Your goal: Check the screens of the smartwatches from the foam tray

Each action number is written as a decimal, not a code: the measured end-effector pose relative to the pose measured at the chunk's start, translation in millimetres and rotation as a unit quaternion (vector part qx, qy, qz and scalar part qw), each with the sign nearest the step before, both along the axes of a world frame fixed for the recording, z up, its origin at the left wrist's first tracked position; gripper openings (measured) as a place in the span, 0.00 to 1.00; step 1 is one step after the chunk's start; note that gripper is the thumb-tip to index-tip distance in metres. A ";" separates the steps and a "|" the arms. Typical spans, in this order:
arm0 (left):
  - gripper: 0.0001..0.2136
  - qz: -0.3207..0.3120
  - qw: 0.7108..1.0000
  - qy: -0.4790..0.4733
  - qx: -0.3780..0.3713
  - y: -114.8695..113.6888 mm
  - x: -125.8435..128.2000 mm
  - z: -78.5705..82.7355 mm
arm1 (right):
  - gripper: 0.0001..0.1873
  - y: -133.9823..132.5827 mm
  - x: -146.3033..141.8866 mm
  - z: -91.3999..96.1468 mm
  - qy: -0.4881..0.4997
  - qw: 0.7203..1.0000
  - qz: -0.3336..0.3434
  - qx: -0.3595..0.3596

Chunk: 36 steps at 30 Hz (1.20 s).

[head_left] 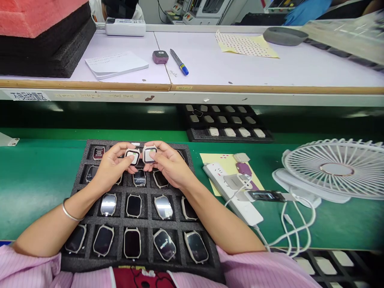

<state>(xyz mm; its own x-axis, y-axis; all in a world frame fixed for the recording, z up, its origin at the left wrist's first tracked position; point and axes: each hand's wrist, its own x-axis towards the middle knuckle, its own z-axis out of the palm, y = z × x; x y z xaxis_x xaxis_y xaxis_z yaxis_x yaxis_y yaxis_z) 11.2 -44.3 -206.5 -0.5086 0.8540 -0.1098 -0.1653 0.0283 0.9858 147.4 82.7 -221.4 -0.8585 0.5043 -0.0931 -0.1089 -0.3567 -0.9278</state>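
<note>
Over the far part of a dark foam tray point(118, 239), my left hand point(115, 163) pinches a smartwatch body point(132, 156) with a pale frame and a lit white screen. Close beside it, my right hand point(168, 160) grips a second watch body point(149, 154), its face also bright and partly covered by my thumb. Below my hands, several strapless watch bodies, such as this dark one point(132, 243), lie face up in the tray's square compartments. My forearms hide some of the compartments.
On the right of the green bench point(336, 224) stand a white fan point(336, 169), a power strip point(234, 192) and looped cables point(295, 228). Another foam tray point(229, 136) sits under the shelf point(204, 74). The shelf holds a notepad point(117, 64), a pen point(179, 63) and stacked foam point(45, 44).
</note>
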 end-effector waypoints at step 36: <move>0.14 0.009 0.999 0.029 0.016 0.2 0.3 -0.8 | 0.18 0.8 1.2 -4.5 0.012 1.000 0.017 -0.010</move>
